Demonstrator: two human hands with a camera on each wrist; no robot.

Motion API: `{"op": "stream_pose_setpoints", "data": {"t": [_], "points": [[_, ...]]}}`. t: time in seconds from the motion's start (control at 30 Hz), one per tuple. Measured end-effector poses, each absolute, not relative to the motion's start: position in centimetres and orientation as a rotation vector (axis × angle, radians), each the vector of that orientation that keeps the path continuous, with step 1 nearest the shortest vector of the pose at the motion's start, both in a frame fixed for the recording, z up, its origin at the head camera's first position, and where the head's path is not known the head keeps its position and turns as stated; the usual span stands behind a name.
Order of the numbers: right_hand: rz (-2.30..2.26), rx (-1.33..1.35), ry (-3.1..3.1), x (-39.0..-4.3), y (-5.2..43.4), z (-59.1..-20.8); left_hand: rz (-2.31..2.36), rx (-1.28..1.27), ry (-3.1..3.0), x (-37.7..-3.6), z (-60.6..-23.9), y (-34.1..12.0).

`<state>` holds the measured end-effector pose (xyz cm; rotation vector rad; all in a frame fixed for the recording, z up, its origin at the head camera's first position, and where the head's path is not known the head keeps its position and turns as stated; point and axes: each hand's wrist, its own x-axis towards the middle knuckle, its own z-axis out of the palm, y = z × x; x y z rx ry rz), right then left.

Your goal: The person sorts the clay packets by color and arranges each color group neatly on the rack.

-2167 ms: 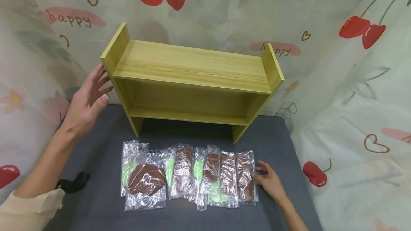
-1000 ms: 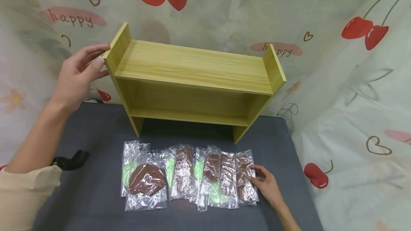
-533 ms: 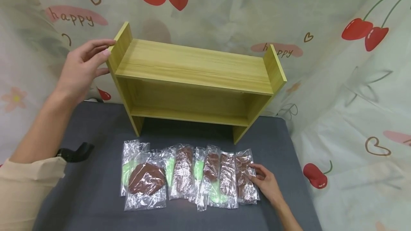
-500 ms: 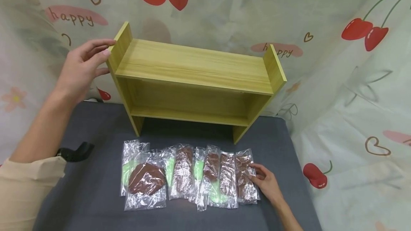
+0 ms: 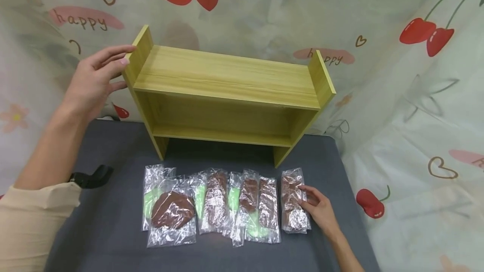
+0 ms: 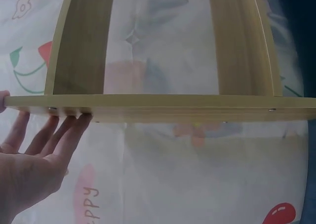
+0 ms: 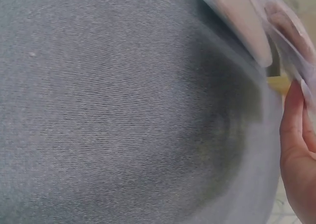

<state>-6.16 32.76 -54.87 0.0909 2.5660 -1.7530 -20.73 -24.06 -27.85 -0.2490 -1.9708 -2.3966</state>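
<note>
A two-tier light wood shelf (image 5: 227,79) stands at the back of the dark grey table. My left hand (image 5: 94,77) grips the top of its left side panel (image 6: 197,108). In the left wrist view the fingers (image 6: 71,135) lie against the panel's outer face, with the thumb at its end edge. My right hand (image 5: 321,211) pinches the right edge of a clear plastic packet (image 5: 292,200) with a flat brown piece inside, at the right end of a row. The right wrist view shows the packet's film (image 7: 291,41) between the fingertips, part of it cut off.
Several clear packets with brown or pale green pieces lie in a row before the shelf, among them one with a round brown piece (image 5: 173,211). A cherry-patterned curtain (image 5: 408,108) hangs behind and beside the dark grey table (image 5: 124,221).
My left hand has risen from beside the shelf onto the panel's top. The right hand has taken hold of the end packet and shifted it right and slightly back, away from its neighbour.
</note>
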Motion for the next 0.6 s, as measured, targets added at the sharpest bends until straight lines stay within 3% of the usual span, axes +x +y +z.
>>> {"op": "stream_pose_setpoints", "data": {"t": [0.6], "points": [[-1.824,-0.105,2.481,-6.4,29.6,-49.8,-2.421,-0.189,-1.957,-20.7,-27.7,-23.6]]}}
